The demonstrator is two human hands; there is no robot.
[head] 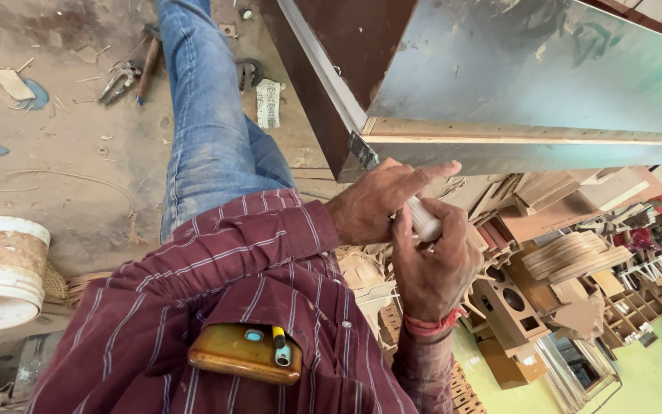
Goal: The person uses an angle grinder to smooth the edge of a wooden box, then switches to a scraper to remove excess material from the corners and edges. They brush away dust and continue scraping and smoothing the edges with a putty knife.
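A brown leather pocket case [243,354] holds a yellow-tipped pen. Above it, the right hand [432,264] closes its grip around a small white plastic tube [425,220]; the left hand [381,201] pinches its tip, beneath the foil-faced wooden panel [526,142].

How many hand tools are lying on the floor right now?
2: a pair of pliers and, right beside it, a wooden-handled tool, both at the upper left on the dusty floor. More may be hidden behind the jeans leg.
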